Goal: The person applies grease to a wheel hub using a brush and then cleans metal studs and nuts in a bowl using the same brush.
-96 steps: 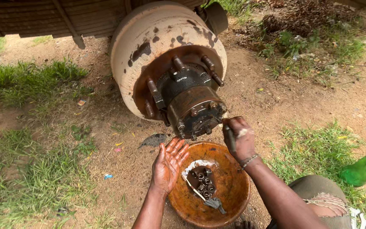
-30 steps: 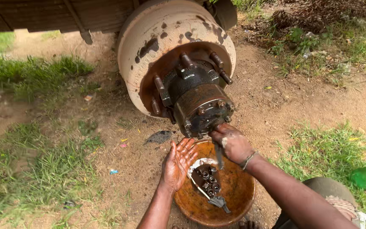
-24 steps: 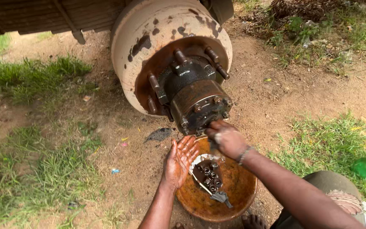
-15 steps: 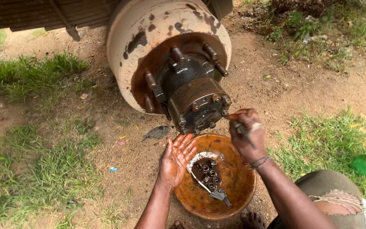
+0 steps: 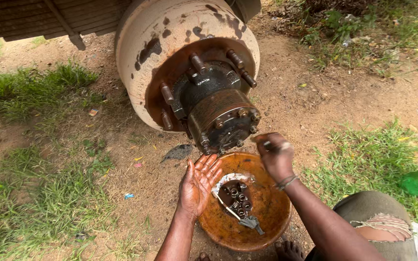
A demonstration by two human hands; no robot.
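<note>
Head view: at frame centre the right hand (image 5: 276,157) pinches a small part — likely a bolt — beside the hub (image 5: 221,121); the left hand (image 5: 198,183) lies open-palmed, empty, over the rusty pan (image 5: 267,222). Oily fingers could drop it into dirt.

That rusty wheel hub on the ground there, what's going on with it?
A person crouches on bare dirt before a big rusty wheel hub with exposed studs. The right hand holds a small tool just below the hub's end cap, by its ring of bolts. The left hand is held open, palm up, over the rim of a rusty round pan. In the pan lie loose nuts in dark oily liquid, with a metal tool beside them.
</note>
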